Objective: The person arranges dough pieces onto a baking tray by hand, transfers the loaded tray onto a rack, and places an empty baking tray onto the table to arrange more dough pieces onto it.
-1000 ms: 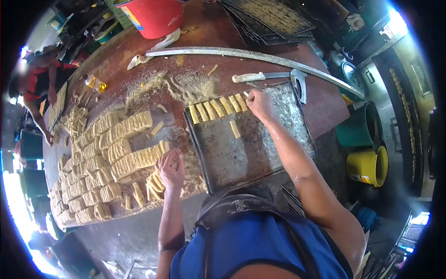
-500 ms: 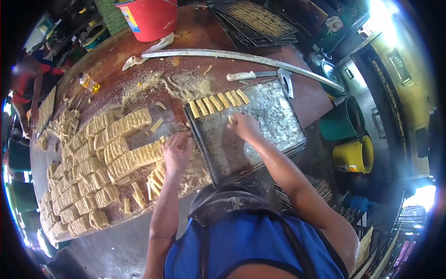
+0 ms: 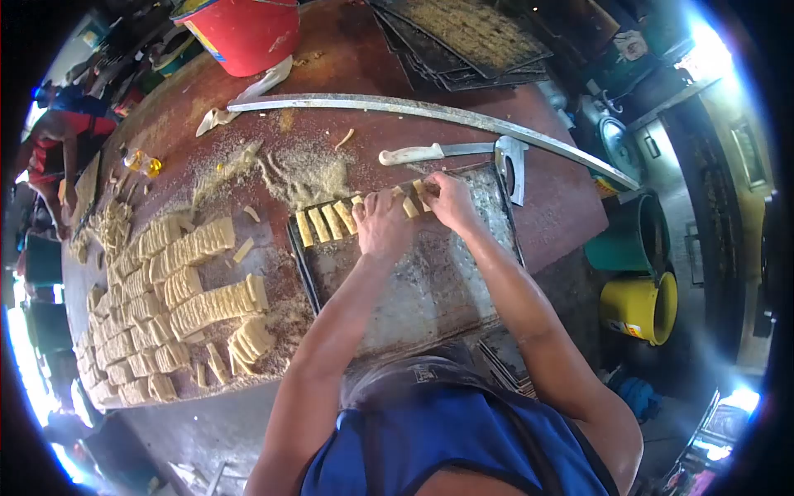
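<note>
A row of pale dough strips [image 3: 319,223] lies along the far edge of a dark metal tray [image 3: 413,306]. My left hand [image 3: 383,223] is over the middle of this row, its fingers bent down around strips there; what it grips, if anything, is hidden. My right hand [image 3: 447,201] is at the row's right end, with thumb and fingers closed on a dough strip [image 3: 420,195]. To the left of the tray, many cut dough strips [image 3: 217,307] stand in packed rows on the red-brown table [image 3: 331,103].
Beyond the tray lie a white-handled knife [image 3: 413,155], a scraper [image 3: 512,169] and a long metal bar [image 3: 372,102]. A red bucket [image 3: 248,37], oil bottle [image 3: 142,162] and stacked trays [image 3: 471,37] stand farther back. Another person [image 3: 62,149] is at far left.
My left hand has moved from beside the dough rows onto the strips in the tray. My right hand has gone back up to the row's right end, where more strips now lie.
</note>
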Motion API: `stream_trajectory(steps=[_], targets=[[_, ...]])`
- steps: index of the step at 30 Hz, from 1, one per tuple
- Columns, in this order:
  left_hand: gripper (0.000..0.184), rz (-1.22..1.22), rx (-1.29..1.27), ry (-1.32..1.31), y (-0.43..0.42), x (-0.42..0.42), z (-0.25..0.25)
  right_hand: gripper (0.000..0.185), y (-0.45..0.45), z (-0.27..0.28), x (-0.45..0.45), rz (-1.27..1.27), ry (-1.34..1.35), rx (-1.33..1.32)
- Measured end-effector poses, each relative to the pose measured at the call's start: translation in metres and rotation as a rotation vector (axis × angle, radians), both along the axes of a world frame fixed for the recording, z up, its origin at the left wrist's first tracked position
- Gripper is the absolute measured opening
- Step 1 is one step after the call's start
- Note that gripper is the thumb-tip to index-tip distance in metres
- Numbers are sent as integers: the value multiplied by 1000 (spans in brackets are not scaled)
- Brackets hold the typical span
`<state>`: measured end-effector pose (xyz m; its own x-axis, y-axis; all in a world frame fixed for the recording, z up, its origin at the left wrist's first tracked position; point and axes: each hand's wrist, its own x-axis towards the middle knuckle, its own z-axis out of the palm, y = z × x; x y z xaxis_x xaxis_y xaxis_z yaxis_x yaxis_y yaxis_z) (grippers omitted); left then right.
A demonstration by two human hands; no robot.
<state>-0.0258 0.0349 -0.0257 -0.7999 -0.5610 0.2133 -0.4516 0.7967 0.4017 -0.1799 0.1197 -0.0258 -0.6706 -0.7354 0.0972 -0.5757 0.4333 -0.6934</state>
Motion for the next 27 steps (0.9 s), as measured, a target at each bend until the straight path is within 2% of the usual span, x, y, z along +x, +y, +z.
stream_trajectory(steps=[3,5,7,9,13,15,16,17,19,22,24,25,26,27], targets=[[62,-13,14,-45,2,3,-9,21,3,-5,-4,65,38,10],[62,22,-11,112,1,8,-4,21,5,-6,-5,74,-18,-8],[57,79,0,93,0,13,4,20,7,2,0,69,-66,-32],[51,37,9,-10,-4,19,2,19,8,14,11,112,76,-12],[47,3,-15,27,-11,12,-10,18,-3,-7,19,152,162,58],[45,27,-19,32,-11,14,-14,18,-5,-21,13,161,233,-81],[44,3,-5,129,-13,21,-12,18,-4,-17,16,120,159,-65],[42,-15,5,220,-17,37,-9,17,-3,-9,20,86,79,-48],[40,32,2,229,-28,84,10,17,5,-8,29,50,123,-157],[39,255,24,86,-57,189,22,18,11,15,93,-19,-28,-191],[44,317,141,25,-84,275,19,20,-5,36,162,32,-426,44],[47,322,234,-11,-94,316,19,24,-16,41,200,180,-454,139],[54,353,338,-82,-97,347,37,38,-29,20,225,424,-514,192],[62,383,445,-159,-94,373,54,41,-45,2,256,532,-603,284]])
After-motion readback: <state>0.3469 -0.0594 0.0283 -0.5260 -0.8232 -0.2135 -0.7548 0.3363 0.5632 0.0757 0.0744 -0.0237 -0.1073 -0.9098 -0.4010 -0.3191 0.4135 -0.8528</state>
